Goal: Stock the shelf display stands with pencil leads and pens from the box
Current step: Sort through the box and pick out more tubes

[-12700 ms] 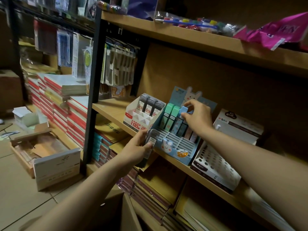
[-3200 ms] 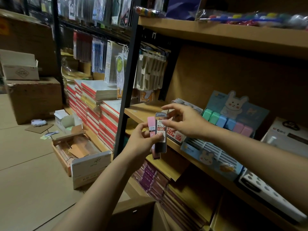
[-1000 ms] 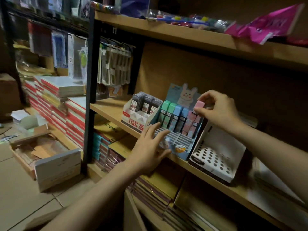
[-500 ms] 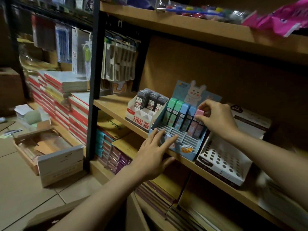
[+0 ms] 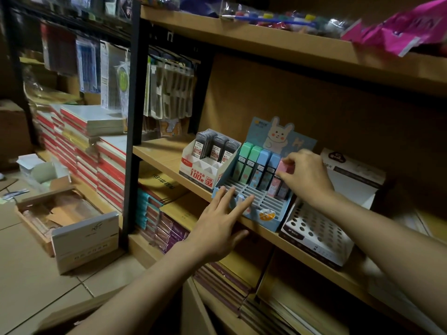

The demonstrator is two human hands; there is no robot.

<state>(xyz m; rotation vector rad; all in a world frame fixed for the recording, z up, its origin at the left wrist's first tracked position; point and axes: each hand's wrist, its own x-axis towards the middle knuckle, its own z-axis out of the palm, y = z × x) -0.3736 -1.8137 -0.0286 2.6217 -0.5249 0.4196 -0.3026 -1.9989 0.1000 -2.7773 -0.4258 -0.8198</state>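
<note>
reaching in from the near edge on bare forearms. left hand [image 5: 219, 220] spread flat, fingers straight and splayed, fingertips [image 5: 245, 202] laid on the front lip of the blue display stand [image 5: 266, 217] — holding nothing, thumb hanging below the edge of the wooden shelf [image 5: 164, 153]. right hand [image 5: 306, 176] curled over the right end of the stand's back row, thumb and forefinger pinching the pink cap of a pink lead case [image 5: 283, 168] standing among the others; cannot tell whether seated fully in its slot. beside it to the left, in the same back row, two blue lead cases [image 5: 263, 169], then two green lead cases [image 5: 246, 163], all upright and leaning back a little. front rows of the slotted grid bare. bunny backing card [image 5: 278, 134] rising behind the row. just left of the blue stand and touching it, a white and red display box [image 5: 200, 171] with three dark lead cases [image 5: 217, 148] upright in its rear. just right of the blue stand, a white perforated pen stand [image 5: 316, 232] with round holes, tilted forward. lower down, under the shelf, stacked notebooks [image 5: 159, 221]. out on the tiled floor to the left, an open cardboard box [image 5: 72, 228]. farther up — a second shelf board with a pink packet [image 5: 408, 30] and a bag of coloured items, blurred.
</note>
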